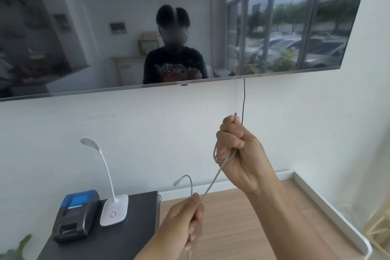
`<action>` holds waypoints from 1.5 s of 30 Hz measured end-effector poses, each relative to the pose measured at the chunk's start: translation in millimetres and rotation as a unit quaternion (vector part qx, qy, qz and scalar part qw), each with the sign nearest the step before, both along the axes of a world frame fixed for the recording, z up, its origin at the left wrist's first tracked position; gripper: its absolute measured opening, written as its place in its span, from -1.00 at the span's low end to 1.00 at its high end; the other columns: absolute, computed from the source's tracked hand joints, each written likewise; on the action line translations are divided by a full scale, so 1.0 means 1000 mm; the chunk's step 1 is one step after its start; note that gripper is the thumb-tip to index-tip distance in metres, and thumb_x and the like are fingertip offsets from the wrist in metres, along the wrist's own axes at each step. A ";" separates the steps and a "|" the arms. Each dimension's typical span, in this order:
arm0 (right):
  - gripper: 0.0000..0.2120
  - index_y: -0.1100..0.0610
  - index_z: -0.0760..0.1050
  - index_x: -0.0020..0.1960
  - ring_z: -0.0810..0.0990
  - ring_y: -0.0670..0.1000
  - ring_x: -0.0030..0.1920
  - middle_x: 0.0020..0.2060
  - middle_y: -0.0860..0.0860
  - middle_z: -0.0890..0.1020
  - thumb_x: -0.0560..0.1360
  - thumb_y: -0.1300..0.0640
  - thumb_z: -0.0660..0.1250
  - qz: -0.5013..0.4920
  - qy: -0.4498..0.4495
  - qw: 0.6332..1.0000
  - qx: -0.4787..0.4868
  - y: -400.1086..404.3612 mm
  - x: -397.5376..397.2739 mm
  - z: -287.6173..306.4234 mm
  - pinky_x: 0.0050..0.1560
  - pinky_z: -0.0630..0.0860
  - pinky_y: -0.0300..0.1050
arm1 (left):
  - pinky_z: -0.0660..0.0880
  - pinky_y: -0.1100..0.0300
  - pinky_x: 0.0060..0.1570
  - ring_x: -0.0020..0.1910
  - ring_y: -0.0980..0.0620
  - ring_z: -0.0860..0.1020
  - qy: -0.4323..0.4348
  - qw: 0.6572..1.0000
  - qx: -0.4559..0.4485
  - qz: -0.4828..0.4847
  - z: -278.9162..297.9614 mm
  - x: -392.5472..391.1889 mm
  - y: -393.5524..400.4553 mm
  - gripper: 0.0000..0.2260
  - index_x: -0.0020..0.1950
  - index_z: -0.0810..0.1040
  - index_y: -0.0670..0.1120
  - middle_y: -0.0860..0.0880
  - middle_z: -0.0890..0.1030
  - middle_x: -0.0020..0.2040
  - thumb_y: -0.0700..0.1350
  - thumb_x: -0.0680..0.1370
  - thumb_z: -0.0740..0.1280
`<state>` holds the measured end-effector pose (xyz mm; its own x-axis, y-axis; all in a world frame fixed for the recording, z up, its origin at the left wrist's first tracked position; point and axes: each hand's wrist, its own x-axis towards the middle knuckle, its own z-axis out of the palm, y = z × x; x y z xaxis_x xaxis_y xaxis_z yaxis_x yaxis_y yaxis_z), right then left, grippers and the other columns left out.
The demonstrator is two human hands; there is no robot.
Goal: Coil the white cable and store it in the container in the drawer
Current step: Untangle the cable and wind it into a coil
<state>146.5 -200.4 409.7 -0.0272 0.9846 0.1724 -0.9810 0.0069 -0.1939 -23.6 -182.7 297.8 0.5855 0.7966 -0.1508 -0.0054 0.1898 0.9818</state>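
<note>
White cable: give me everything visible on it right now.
The white cable looks thin, flexible and off-white. A few loops wrap the right hand, with a plug tip poking above that fist. One taut strand slants down to the left hand, which pinches it; the other plug end curls free above that hand. Held in midair, touching nothing else.

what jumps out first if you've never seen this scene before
The eye goes first to the two hands mid-frame: the right hand, raised in a fist with loops of the white cable wound around it, and the left hand lower down, gripping the strand stretched between them. Above, a large dark wall-mounted screen reflects the person and a window. At lower left, a white desk lamp and a small printer sit on a black cabinet.
</note>
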 end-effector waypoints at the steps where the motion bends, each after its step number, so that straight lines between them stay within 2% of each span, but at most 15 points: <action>1: -0.75 0.16 0.48 -0.04 0.25 -0.12 -0.51 -0.48 -0.02 0.41 0.73 0.09 0.14 0.044 0.019 0.999 0.021 -0.006 0.000 0.002 -0.49 0.49 -0.28 | 0.20 0.33 -0.64 -0.60 0.07 0.27 -0.007 0.999 -0.043 -0.001 -0.003 -0.001 0.006 -0.62 -0.41 0.45 -0.03 0.00 0.24 -0.55 0.20 0.49 0.30; 6: -0.63 0.24 0.45 0.16 0.27 -0.09 -0.51 -0.45 -0.05 0.31 0.74 0.02 -0.02 0.128 -0.022 0.984 0.120 -0.034 -0.014 -0.001 -0.49 0.40 -0.32 | 0.25 0.21 -0.56 -0.54 0.04 0.25 -0.025 0.992 -0.109 -0.053 0.004 -0.002 0.038 -0.64 -0.34 0.41 0.00 0.03 0.17 -0.47 0.19 0.53 0.33; 10: -0.72 0.17 0.50 0.05 0.32 -0.11 -0.59 -0.50 -0.06 0.43 0.72 0.03 0.10 0.104 -0.203 0.968 0.108 -0.048 -0.024 -0.020 -0.58 0.52 -0.27 | 0.25 0.20 -0.54 -0.54 0.07 0.25 -0.035 0.992 -0.103 -0.070 0.044 0.007 0.071 -0.63 -0.38 0.43 0.03 0.08 0.22 -0.50 0.13 0.59 0.30; 14: -0.72 0.09 0.49 -0.07 0.43 -0.11 -0.62 -0.48 -0.01 0.47 0.71 -0.03 0.18 0.078 -0.357 0.929 0.058 -0.048 -0.031 -0.045 -0.60 0.55 -0.21 | 0.27 0.24 -0.53 -0.55 0.09 0.21 0.057 0.994 -0.007 -0.098 0.093 0.026 0.089 -0.61 -0.35 0.45 0.02 0.09 0.24 -0.51 0.10 0.66 0.23; 20: -0.66 0.25 0.46 0.12 0.51 0.03 -0.54 -0.38 0.11 0.55 0.71 -0.05 0.19 0.016 -0.449 0.893 -0.018 -0.032 -0.029 -0.076 -0.50 0.62 -0.07 | 0.14 0.27 -0.53 -0.52 0.10 0.15 0.214 0.960 0.150 -0.103 0.144 0.049 0.084 -0.65 -0.19 0.43 -0.04 0.13 0.30 -0.51 0.15 0.66 0.14; 22: -0.62 0.30 0.46 0.19 0.57 0.09 -0.45 -0.30 0.15 0.61 0.71 -0.04 0.16 -0.022 -0.437 0.898 -0.057 -0.028 -0.023 -0.083 -0.41 0.66 0.03 | 0.15 0.30 -0.56 -0.57 0.13 0.20 0.236 0.943 0.216 -0.087 0.148 0.050 0.077 -0.62 -0.19 0.46 -0.05 0.16 0.35 -0.56 0.17 0.65 0.13; 24: -0.59 0.31 0.47 0.25 0.69 0.16 -0.25 -0.12 0.20 0.70 0.72 -0.03 0.12 -0.054 -0.396 0.914 -0.075 -0.025 -0.016 -0.085 -0.29 0.70 0.15 | 0.26 0.29 -0.53 -0.62 0.21 0.34 0.256 0.918 0.299 -0.053 0.141 0.047 0.068 -0.59 -0.21 0.51 -0.02 0.19 0.45 -0.57 0.20 0.66 0.11; 26: -0.57 0.30 0.47 0.29 0.73 0.20 0.04 0.10 0.26 0.72 0.74 -0.03 0.08 -0.074 -0.364 0.926 -0.069 -0.023 -0.009 -0.084 -0.19 0.71 0.20 | 0.36 0.20 -0.39 -0.52 0.26 0.48 0.247 0.901 0.357 -0.002 0.131 0.042 0.057 -0.58 -0.23 0.53 0.01 0.18 0.54 -0.47 0.22 0.65 0.10; 28: -0.55 0.33 0.42 0.34 0.66 0.24 0.25 0.24 0.30 0.66 0.74 -0.03 0.06 -0.090 -0.341 0.935 -0.041 -0.021 -0.003 -0.081 -0.05 0.69 0.24 | 0.47 0.13 -0.24 -0.31 0.15 0.62 0.220 0.898 0.379 0.040 0.119 0.035 0.048 -0.58 -0.24 0.53 0.02 0.11 0.60 -0.35 0.23 0.65 0.11; 32: -0.58 0.33 0.40 0.37 0.58 0.28 0.35 0.32 0.33 0.60 0.75 0.01 0.05 -0.128 -0.295 0.947 0.004 -0.019 0.007 -0.073 0.18 0.61 0.25 | 0.60 0.04 -0.02 -0.13 0.07 0.69 0.159 0.910 0.379 0.060 0.094 0.028 0.026 -0.64 -0.19 0.58 0.11 0.08 0.68 -0.23 0.18 0.66 0.11; 35: -0.60 0.30 0.44 0.33 0.62 0.25 0.31 0.29 0.29 0.63 0.73 0.00 0.09 -0.146 -0.257 0.955 -0.002 -0.015 0.007 -0.066 0.12 0.65 0.12 | 0.47 0.35 -0.26 -0.31 0.20 0.58 0.136 0.910 0.385 0.078 0.063 0.020 0.003 -0.64 -0.24 0.48 0.13 0.17 0.59 -0.35 0.25 0.61 0.08; 38: -0.65 0.26 0.48 0.21 0.73 0.19 0.09 0.09 0.22 0.73 0.75 0.02 0.06 -0.172 -0.189 0.967 -0.013 -0.009 0.003 -0.055 0.07 0.67 0.10 | 0.34 0.32 -0.37 -0.46 0.19 0.39 0.111 0.929 0.346 0.068 0.027 0.015 -0.016 -0.63 -0.32 0.42 0.10 0.14 0.47 -0.45 0.16 0.65 0.14; 40: -0.69 0.19 0.49 0.08 0.72 0.05 -0.22 -0.19 0.08 0.71 0.75 0.03 0.07 -0.177 -0.150 0.972 -0.022 -0.008 0.002 -0.045 -0.04 0.70 0.01 | 0.26 0.32 -0.49 -0.56 0.16 0.31 0.069 0.966 0.239 0.071 0.010 0.011 -0.021 -0.56 -0.39 0.41 0.07 0.11 0.38 -0.52 0.23 0.63 0.13; 42: -0.72 0.12 0.49 -0.03 0.52 -0.09 -0.50 -0.39 -0.03 0.54 0.73 0.02 0.11 -0.165 -0.130 0.977 -0.032 -0.011 0.003 -0.035 -0.29 0.67 -0.14 | 0.12 0.31 -0.62 -0.65 0.10 0.20 0.015 0.995 0.054 0.079 0.000 0.006 -0.018 -0.54 -0.44 0.41 0.02 0.04 0.31 -0.55 0.26 0.55 0.16; 45: -0.69 0.09 0.49 -0.10 0.24 -0.15 -0.67 -0.52 -0.08 0.41 0.68 -0.07 0.16 -0.119 -0.131 0.984 -0.013 -0.019 0.001 -0.023 -0.61 0.46 -0.31 | 0.10 0.41 -0.60 -0.65 0.12 0.12 0.004 0.988 -0.143 0.052 -0.010 -0.001 -0.006 -0.56 -0.37 0.41 -0.05 0.00 0.26 -0.54 0.21 0.59 0.19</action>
